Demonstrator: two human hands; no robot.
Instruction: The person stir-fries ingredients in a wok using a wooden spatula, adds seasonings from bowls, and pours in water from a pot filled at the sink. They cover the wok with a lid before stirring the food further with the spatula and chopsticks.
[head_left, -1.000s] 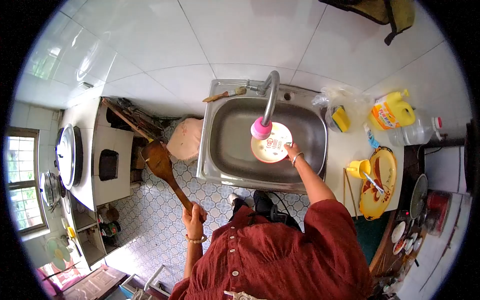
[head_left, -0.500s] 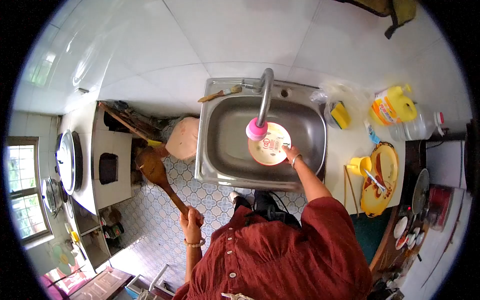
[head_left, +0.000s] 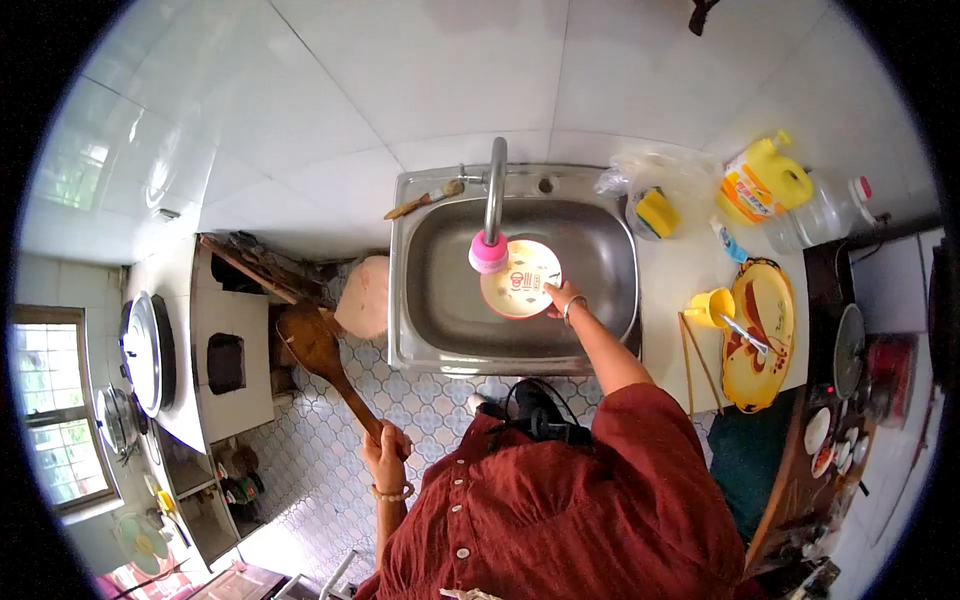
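My right hand (head_left: 566,299) grips the near right rim of a cream bowl (head_left: 528,278) with a red edge and printed pattern. It holds the bowl inside the steel sink (head_left: 615,325), just right of and below the pink nozzle (head_left: 489,254) of the curved faucet (head_left: 497,190). Whether water is running I cannot make out. My left hand (head_left: 387,460) is closed round the handle of a large wooden ladle (head_left: 318,345), held over the floor left of the sink. Its broad head points up and away from me.
A wooden-handled brush (head_left: 424,200) lies on the sink's back left corner. On the right counter are a yellow sponge (head_left: 657,213), a yellow bottle (head_left: 763,180), a clear jug (head_left: 822,213), a yellow cup (head_left: 710,308), chopsticks (head_left: 688,362) and a yellow tray (head_left: 757,388). A lidded pot (head_left: 148,353) stands far left.
The view has shifted slightly, so the sink and counter sit a little further left. Both hands keep their holds on the bowl and the ladle, with little other movement.
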